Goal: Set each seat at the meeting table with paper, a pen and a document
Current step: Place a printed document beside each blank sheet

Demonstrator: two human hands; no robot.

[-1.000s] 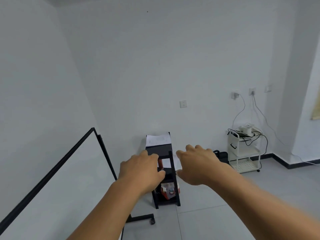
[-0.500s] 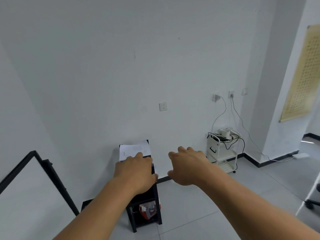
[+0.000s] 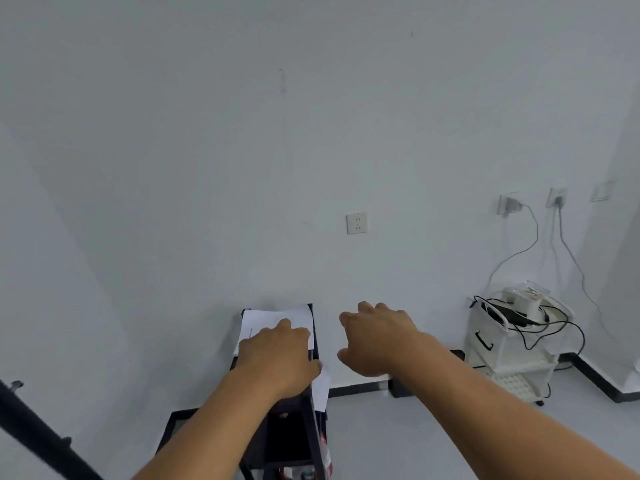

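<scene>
One stack of printed paper point(image 3: 277, 318) on top of black shelf unit point(image 3: 294, 431), long axis running near to far, far end at the wall. Left hand point(image 3: 278, 358) palm-down over its near half, fingers loosely spread; contact unclear. Right hand point(image 3: 377, 339) just right of the stack, spread, empty. White cart point(image 3: 512, 355) far right.
</scene>
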